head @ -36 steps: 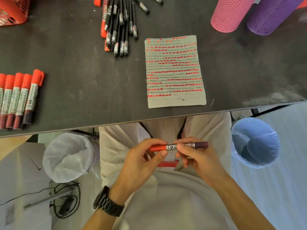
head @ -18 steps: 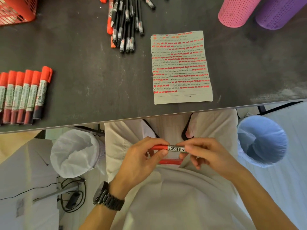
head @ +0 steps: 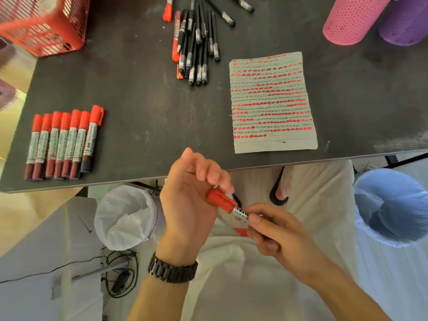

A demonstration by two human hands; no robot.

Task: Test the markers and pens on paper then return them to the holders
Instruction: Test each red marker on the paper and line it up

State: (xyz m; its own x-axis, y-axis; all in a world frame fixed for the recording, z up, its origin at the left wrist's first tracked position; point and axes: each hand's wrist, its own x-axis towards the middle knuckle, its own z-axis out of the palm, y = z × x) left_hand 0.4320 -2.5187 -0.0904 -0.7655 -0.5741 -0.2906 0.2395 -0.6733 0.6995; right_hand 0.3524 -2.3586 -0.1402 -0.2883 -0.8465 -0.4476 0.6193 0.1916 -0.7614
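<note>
I see the marker (head: 240, 213) held off the table (head: 143, 107), over the lap, just short of the near edge. The left hand (head: 187, 205) curls its fingers round the red cap (head: 218, 199), thumb lifted clear. The right hand (head: 275, 232) pinches the barrel just behind the label. Both are clamped on the one marker, and I read the split grip as a pull: one hand anchors the barrel while the other draws the cap off toward 10 o'clock. The cap looks seated; whether it is loosened I cannot tell.

The paper (head: 273, 103) lies at 1 o'clock from the hands, near the edge, so the tip has a short trip. Its lines are filled almost to the bottom, leaving only a narrow bare strip.

At 10 o'clock a row (head: 62, 144) of red markers lies side by side, caps pointing away, which I take as sorted stock. The pens (head: 196, 47) are heaped at 12 o'clock. The pink holder (head: 352, 19) and purple holder (head: 407, 22) stand at 2 o'clock and the basket (head: 46, 26) at 11, all well apart from the hands, so I judge returns come later.
</note>
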